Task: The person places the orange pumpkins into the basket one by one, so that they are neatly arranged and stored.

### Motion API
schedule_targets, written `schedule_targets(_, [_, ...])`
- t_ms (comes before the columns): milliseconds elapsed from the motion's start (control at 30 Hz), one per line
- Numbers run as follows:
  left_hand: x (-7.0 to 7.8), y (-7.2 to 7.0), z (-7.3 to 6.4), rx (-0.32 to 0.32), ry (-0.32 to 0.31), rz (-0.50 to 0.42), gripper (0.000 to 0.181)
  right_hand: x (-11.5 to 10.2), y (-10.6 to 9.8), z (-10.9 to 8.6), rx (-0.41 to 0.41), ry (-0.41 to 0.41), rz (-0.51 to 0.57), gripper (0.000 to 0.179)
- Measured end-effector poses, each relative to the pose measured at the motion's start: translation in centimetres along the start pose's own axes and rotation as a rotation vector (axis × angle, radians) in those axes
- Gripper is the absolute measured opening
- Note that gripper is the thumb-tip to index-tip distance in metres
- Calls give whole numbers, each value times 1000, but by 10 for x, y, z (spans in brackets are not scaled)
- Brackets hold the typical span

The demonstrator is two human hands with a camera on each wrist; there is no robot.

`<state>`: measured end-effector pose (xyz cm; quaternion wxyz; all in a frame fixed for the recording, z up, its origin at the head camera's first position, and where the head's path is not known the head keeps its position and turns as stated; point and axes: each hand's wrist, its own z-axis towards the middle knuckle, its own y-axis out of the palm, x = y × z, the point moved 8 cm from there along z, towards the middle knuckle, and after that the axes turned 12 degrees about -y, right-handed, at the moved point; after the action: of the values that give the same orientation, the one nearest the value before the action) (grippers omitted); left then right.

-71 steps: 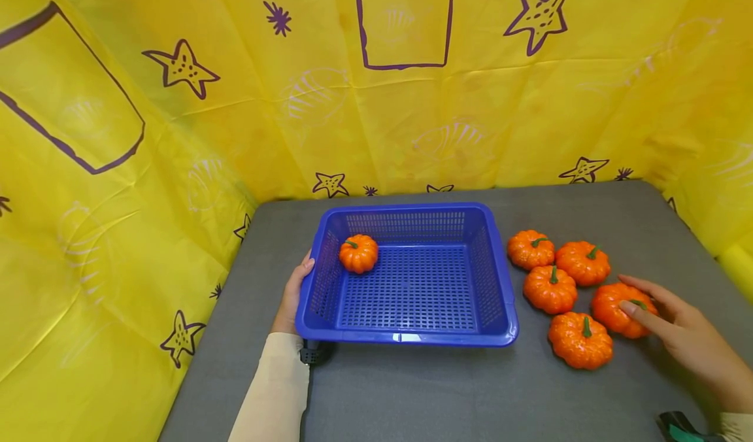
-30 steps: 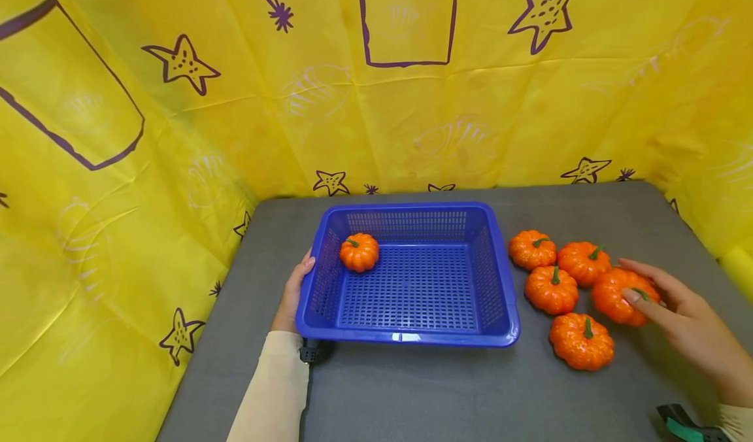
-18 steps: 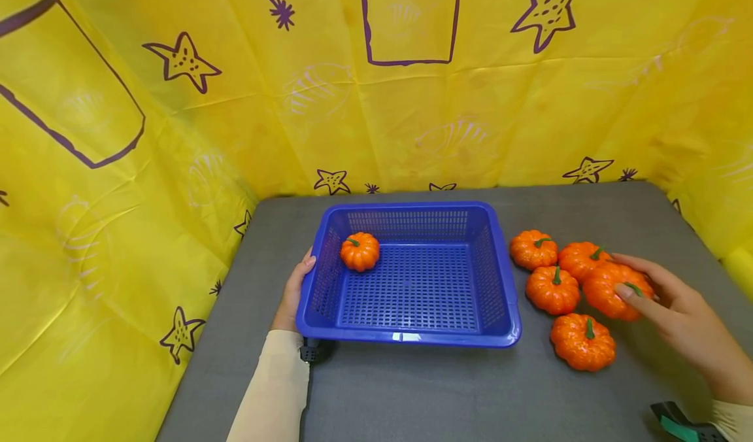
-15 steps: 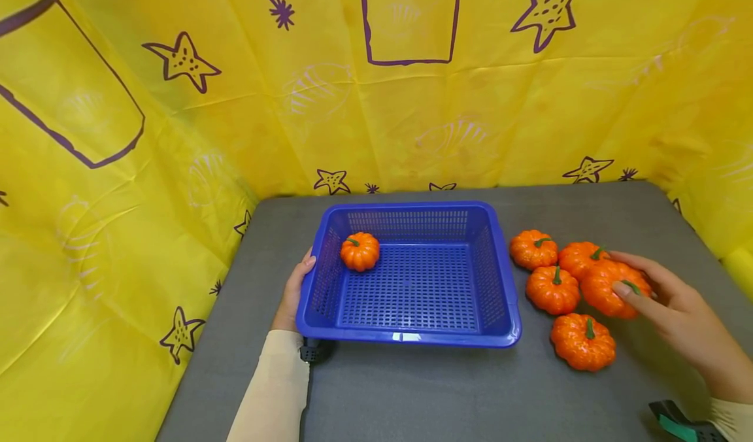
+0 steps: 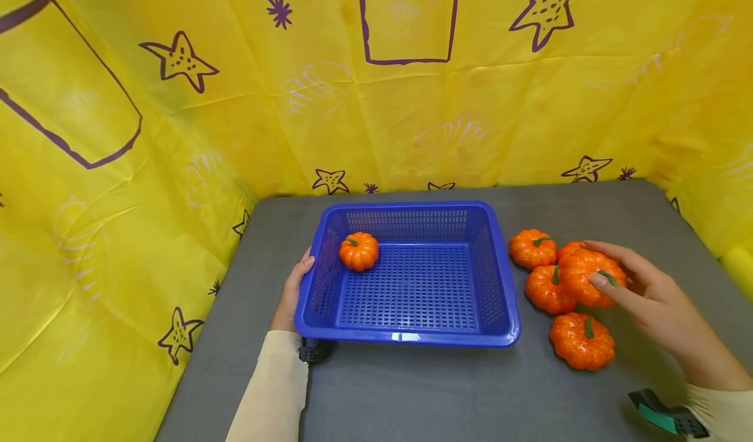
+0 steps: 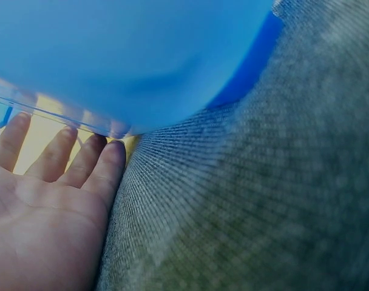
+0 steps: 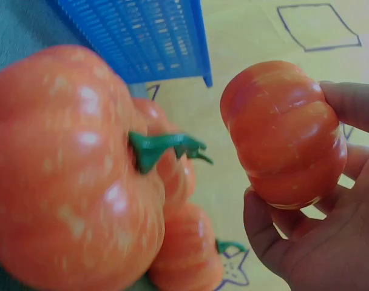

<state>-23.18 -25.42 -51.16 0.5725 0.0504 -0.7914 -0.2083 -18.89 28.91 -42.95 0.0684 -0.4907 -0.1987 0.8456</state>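
A small orange pumpkin [image 5: 588, 277] with a green stem is held in my right hand [image 5: 650, 298], thumb on the near side and fingers behind. It overlaps two other pumpkins in the head view; the right wrist view shows the held pumpkin [image 7: 284, 136] raised, apart from the others. A blue perforated basket [image 5: 406, 339] stands at mid-table with one pumpkin [image 5: 359, 252] in its back left corner. My left hand [image 5: 289, 298] holds the basket's left rim, its thumb at the edge. In the left wrist view its fingers [image 6: 54, 154] reach up under the rim.
Right of the basket lie several pumpkins: one at the back [image 5: 532, 249], one beside the held one [image 5: 548, 289], one partly hidden behind it [image 5: 569, 251], one at the front [image 5: 582, 342]. Yellow patterned cloth [image 5: 406, 121] encloses the grey table [image 5: 412, 396] at back and sides.
My right hand has lifted a pumpkin from the group's right side and carried it left, over the neighbouring pumpkins. The left hand and the basket have stayed in place.
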Motion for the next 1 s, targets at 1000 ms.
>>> schedule_targets(1000, [-1, -1, -1, 6, -9, 27, 64, -41, 39, 35, -11, -90, 83, 55])
